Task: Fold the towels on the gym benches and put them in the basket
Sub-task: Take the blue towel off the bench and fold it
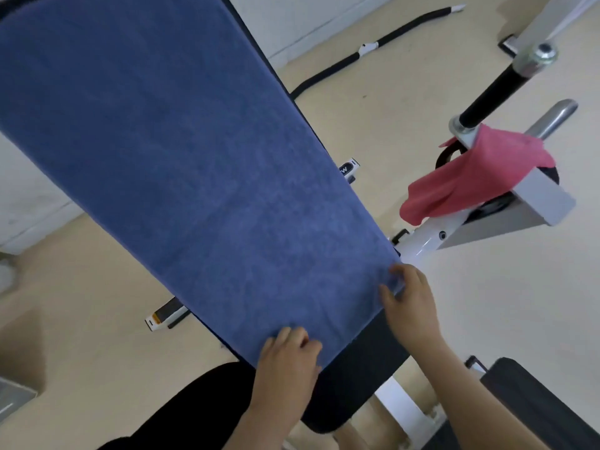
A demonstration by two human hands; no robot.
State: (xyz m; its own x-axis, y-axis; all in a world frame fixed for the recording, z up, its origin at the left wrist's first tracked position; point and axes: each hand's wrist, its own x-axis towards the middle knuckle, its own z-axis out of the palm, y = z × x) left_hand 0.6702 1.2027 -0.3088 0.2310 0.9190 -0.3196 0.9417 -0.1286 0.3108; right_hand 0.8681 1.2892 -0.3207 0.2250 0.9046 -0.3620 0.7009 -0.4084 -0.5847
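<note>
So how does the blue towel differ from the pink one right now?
The blue towel lies spread flat along the bench; the pink towel hangs bunched over a machine frame. The left hand and right hand grip the blue towel's near corners; the pink towel is untouched. Neither is folded yet.

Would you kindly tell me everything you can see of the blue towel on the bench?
The blue towel looks like soft terry cloth, plain and uniform in colour. It lies spread flat lengthwise over the dark padded bench, leaving the pad's near end bare; its far end runs out of view. The left hand grips its near left corner and the right hand pinches the near right corner.
</note>
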